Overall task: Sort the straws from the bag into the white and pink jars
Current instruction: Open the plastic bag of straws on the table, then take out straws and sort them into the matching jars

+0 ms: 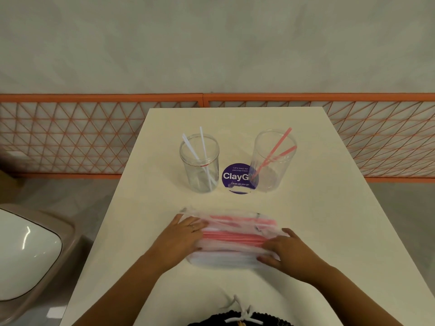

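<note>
A clear plastic bag [231, 241] full of pink and white straws lies flat on the white table [317, 208] in front of me. My left hand [180, 236] rests on the bag's left end, fingers spread over it. My right hand [286, 250] presses on the bag's right end. Behind the bag stand two clear jars. The left jar [199, 162] holds white straws [202, 151]. The right jar [273, 161] holds two pink straws [275, 152] leaning to the right.
A round purple sticker [236, 178] lies on the table between the jars. An orange lattice railing [70, 135] runs behind the table. A white chair seat [26, 252] stands to the left, below table height.
</note>
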